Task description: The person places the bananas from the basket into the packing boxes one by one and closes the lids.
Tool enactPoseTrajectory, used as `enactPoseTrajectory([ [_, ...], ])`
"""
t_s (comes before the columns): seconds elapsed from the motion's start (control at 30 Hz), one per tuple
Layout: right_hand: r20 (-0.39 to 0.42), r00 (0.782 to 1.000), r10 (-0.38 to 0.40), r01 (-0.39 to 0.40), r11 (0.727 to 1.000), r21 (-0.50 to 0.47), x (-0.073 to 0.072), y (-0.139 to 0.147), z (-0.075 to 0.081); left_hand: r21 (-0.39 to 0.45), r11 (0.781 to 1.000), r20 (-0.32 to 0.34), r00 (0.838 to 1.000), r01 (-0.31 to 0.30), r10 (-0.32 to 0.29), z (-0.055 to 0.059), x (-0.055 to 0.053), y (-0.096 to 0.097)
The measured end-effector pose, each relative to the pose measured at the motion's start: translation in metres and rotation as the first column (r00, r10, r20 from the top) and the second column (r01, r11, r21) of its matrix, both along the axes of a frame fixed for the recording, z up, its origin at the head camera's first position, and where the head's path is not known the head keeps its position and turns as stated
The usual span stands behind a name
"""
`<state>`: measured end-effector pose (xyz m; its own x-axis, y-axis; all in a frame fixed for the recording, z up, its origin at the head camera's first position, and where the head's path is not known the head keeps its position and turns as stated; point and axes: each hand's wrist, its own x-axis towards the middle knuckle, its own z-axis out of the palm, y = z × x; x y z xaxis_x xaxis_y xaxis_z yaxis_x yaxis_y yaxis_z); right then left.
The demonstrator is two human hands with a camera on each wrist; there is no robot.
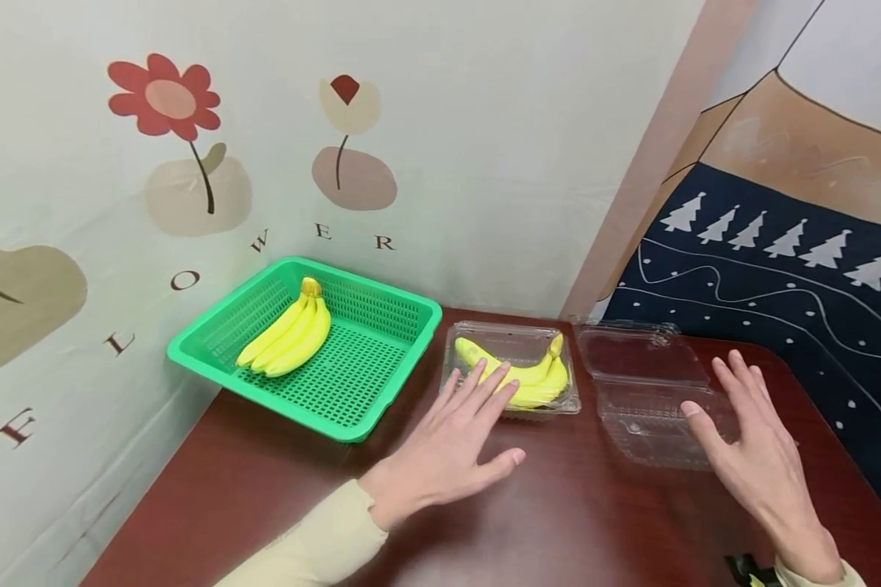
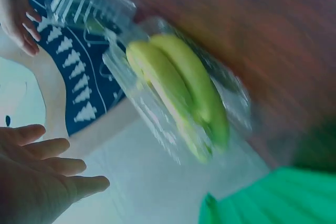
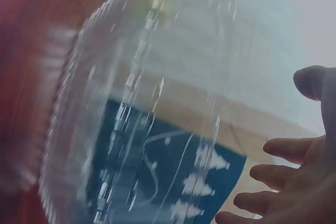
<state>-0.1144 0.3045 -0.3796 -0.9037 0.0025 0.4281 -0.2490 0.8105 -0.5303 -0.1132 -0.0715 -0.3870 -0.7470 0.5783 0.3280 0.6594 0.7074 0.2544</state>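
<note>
In the head view a clear plastic clamshell box [image 1: 449,350] holds a bunch of yellow bananas [image 1: 551,381] and stands near the wall. My left hand [image 1: 448,444], its fingers spread and straight, is over the table at the near side of that box and hides part of it. To the right, a second clear clamshell box [image 1: 635,399] lies unfolded, and I see nothing in it. My right hand [image 1: 759,461] hovers beside that box with fingers extended, holding nothing. The left wrist view shows the bananas [image 2: 191,85] through the clear plastic, apart from the left hand [image 2: 42,182].
A green plastic basket [image 1: 382,412] with another bunch of bananas [image 1: 294,334] sits at the back left of the dark red table [image 1: 529,522]. Printed cloth walls [image 1: 484,147] rise behind the table and along its right side.
</note>
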Motion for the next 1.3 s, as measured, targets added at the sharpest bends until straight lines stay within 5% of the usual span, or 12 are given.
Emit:
enactPoseTrajectory([
  [0.43, -0.045, 0.985, 0.168, -0.166, 0.985, 0.036, -0.003, -0.058, 0.0, -0.018, 0.988, -0.071, 0.986, -0.154, 0.153, 0.011, -0.009, -0.066],
  [0.7, -0.047, 0.968, 0.246, -0.24, 0.965, 0.105, -0.005, -0.096, -0.011, -0.039, 0.97, -0.044, 0.971, -0.239, 0.237, 0.014, -0.017, -0.108],
  [1.07, -0.139, 0.891, 0.433, -0.4, 0.892, 0.21, -0.014, -0.157, -0.024, -0.085, 0.93, 0.004, 0.933, -0.358, 0.359, 0.017, -0.044, -0.173],
  [1.3, -0.095, 0.847, 0.524, -0.495, 0.84, 0.222, -0.018, -0.199, -0.025, -0.159, 0.891, 0.054, 0.897, -0.426, 0.438, 0.025, -0.07, -0.22],
])
